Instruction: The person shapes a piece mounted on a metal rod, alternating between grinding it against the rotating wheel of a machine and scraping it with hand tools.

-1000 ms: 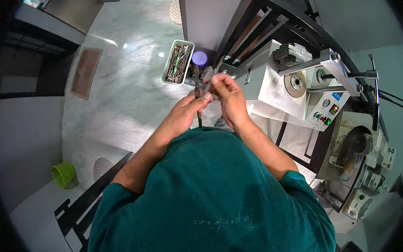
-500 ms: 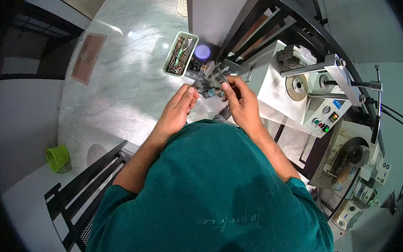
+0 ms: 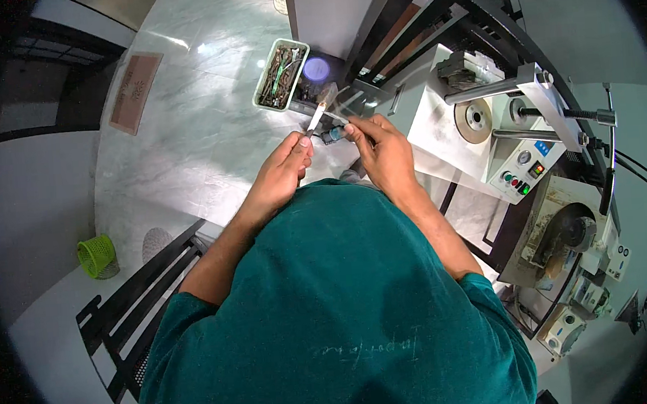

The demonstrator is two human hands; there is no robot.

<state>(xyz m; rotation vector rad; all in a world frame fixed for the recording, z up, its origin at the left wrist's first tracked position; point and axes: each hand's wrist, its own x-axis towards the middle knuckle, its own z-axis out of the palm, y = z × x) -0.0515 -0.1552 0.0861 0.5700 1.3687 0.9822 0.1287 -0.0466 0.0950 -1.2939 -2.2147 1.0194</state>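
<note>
My left hand [image 3: 283, 171] is closed, thumb and fingers pinching the lower end of a slim flat strip [image 3: 317, 116], shaped like a blade, that shines bright white. Opposite it, my right hand [image 3: 387, 152] is pinched round a thin pale stick-like piece [image 3: 339, 117] pointing up and left toward the strip; its exact kind is too small to tell. A small dark bottle with a bluish label [image 3: 333, 135] is just beside my right fingertips. Beyond both hands stands a round purple-blue lid [image 3: 316, 70], among small dark and clear items that blur together.
A pale green tray [image 3: 262, 81] full of thin metal tools lies ahead. On the right stands a white bench machine [image 3: 438, 132] with a round disc [image 3: 474, 121] and lit buttons. A dark slatted chair [image 3: 134, 317] and a green basket [image 3: 95, 254] are at the left.
The strip in my left hand has turned and now catches bright light. My right hand has shifted slightly left, and its thin piece now points toward the strip. The view has shifted a little.
</note>
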